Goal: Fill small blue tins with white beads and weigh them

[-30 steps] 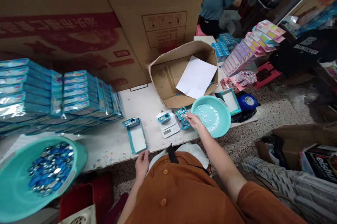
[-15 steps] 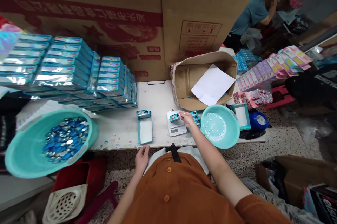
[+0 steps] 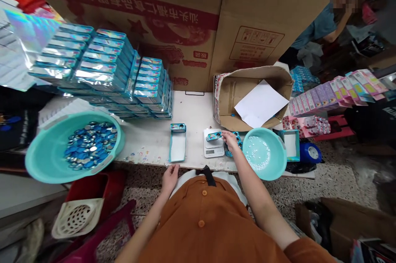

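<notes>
Blue tin [image 3: 213,136]: over the white scale [image 3: 214,153], set slightly askew. Right hand [image 3: 230,139] pinches its right end in the fingertips; underside lifted or resting, cannot tell. End hold probably suits a small piece, leaving most of its top and the display [image 3: 210,152] uncovered.

Left hand [image 3: 170,179] at the near edge of the bench [image 3: 193,110], fingers loosely curled, nothing visible in them. Contact with the edge unclear. Nearest to it: blue-sided tray [image 3: 177,149], white inside, a second tin [image 3: 178,127] across its far end. Tray left of the scale, likely to lie straight ahead of that hand.

Group of similar tins [image 3: 238,137] just right of the scale, partly hidden by the right hand; closeness presumably spares reach. Right of these, basin with small white pieces [image 3: 279,160], beside the right forearm. High wall seems apt for loose bits. Far left, basin with blue pieces [image 3: 46,153]. Wrapped packs [image 3: 103,63] stacked behind it, perhaps to free the near strip. Cardboard box [image 3: 227,90] beyond the scale, paper sheet [image 3: 261,104] inside.
</notes>
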{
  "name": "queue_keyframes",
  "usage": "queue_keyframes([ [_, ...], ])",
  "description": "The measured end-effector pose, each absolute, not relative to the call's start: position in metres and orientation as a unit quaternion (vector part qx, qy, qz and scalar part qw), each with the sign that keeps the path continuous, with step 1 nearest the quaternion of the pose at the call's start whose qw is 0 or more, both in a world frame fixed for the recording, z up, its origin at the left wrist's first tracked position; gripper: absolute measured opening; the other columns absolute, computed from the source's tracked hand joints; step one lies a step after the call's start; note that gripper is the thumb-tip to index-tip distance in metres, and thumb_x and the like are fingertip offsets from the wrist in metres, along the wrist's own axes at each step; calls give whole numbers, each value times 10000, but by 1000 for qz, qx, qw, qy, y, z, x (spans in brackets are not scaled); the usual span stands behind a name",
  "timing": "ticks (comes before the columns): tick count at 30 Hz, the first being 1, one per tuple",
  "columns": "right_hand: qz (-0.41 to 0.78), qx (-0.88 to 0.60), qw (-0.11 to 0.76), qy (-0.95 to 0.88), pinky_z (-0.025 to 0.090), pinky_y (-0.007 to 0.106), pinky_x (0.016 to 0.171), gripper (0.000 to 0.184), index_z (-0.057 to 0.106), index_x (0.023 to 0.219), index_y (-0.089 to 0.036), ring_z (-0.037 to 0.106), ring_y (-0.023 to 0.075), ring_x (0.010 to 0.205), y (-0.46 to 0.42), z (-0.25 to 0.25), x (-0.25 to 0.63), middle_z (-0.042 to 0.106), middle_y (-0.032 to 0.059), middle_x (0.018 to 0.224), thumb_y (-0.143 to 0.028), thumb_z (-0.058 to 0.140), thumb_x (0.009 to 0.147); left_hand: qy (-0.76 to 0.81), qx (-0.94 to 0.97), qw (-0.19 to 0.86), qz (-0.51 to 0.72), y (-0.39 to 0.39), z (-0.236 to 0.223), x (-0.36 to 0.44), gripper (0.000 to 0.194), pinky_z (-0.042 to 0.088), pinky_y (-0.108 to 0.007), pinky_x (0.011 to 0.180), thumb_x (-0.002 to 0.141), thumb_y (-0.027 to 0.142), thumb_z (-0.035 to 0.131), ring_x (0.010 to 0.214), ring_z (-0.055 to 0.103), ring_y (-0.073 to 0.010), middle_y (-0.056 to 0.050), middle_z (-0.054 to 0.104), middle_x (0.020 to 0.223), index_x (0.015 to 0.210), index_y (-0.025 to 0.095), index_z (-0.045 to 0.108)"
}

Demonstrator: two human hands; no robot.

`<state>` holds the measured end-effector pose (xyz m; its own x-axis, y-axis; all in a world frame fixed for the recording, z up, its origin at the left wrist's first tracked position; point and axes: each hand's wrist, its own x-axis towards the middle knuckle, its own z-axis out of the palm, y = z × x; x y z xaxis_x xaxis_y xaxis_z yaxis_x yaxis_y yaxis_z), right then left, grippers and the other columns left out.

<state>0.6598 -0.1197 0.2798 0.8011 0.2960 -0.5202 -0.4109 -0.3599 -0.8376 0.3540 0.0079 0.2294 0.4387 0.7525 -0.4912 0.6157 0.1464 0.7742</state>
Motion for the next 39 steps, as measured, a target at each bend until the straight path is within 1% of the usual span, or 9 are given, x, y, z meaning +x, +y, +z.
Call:
queue_keyframes([
  [4, 299, -810, 505, -10, 437, 243, 643, 132, 670, 738, -182, 553, 125, 587, -125, 283, 664, 644, -25, 643, -160, 595, 632, 525, 647, 549, 69, 9, 229, 357, 500, 459, -324, 756, 707, 653, 470, 793, 608, -228, -66, 687, 792, 767, 183, 631],
  [7, 276, -842, 460, -54, 431, 265, 776, 135, 662, 657, -202, 596, 163, 726, -124, 286, 668, 664, -9, 699, -98, 593, 606, 523, 645, 553, 72, 9, 227, 359, 491, 458, -326, 753, 707, 647, 474, 798, 606, -233, -68, 686, 788, 768, 186, 634],
  [9, 253, -871, 404, -118, 418, 276, 843, 188, 676, 692, -212, 607, 181, 803, -121, 287, 670, 687, 3, 767, -70, 595, 601, 524, 643, 553, 72, 9, 226, 359, 483, 457, -330, 763, 712, 634, 476, 799, 607, -234, -68, 686, 796, 784, 184, 637],
  [12, 225, -897, 313, -218, 428, 285, 852, 246, 690, 774, -222, 616, 190, 811, -118, 288, 673, 702, 14, 805, -56, 586, 624, 525, 645, 551, 69, 9, 227, 359, 474, 453, -334, 777, 721, 620, 471, 802, 606, -234, -70, 685, 814, 790, 181, 636],
  [15, 217, -900, 274, -259, 437, 292, 842, 247, 691, 783, -217, 623, 198, 812, -115, 287, 675, 706, 28, 813, -46, 576, 647, 524, 643, 554, 70, 10, 229, 358, 468, 454, -329, 774, 727, 613, 468, 814, 608, -234, -74, 685, 824, 784, 178, 631],
  [22, 207, -902, 241, -292, 431, 294, 865, 264, 702, 813, -217, 629, 205, 855, -112, 286, 677, 713, 41, 874, -37, 580, 663, 529, 635, 558, 78, 9, 228, 355, 474, 451, -327, 790, 736, 611, 468, 820, 611, -232, -78, 686, 839, 806, 170, 628],
  [28, 199, -903, 205, -320, 437, 275, 850, 293, 699, 900, -172, 627, 198, 881, -111, 291, 672, 707, 71, 936, -34, 545, 693, 533, 637, 553, 64, 8, 225, 353, 466, 451, -330, 811, 750, 600, 466, 843, 610, -231, -73, 687, 868, 840, 173, 629],
  [33, 192, -907, 199, -318, 441, 273, 845, 273, 699, 895, -161, 627, 196, 870, -109, 295, 670, 705, 76, 921, -39, 553, 700, 537, 635, 551, 61, 7, 228, 354, 461, 446, -341, 829, 728, 594, 477, 861, 609, -239, -82, 687, 879, 836, 172, 628],
  [39, 205, -906, 199, -313, 455, 269, 796, 268, 695, 889, -156, 626, 181, 797, -107, 294, 671, 700, 64, 871, -34, 557, 695, 537, 636, 550, 67, 5, 232, 356, 470, 451, -354, 835, 723, 601, 472, 859, 613, -243, -85, 691, 876, 825, 171, 630],
])
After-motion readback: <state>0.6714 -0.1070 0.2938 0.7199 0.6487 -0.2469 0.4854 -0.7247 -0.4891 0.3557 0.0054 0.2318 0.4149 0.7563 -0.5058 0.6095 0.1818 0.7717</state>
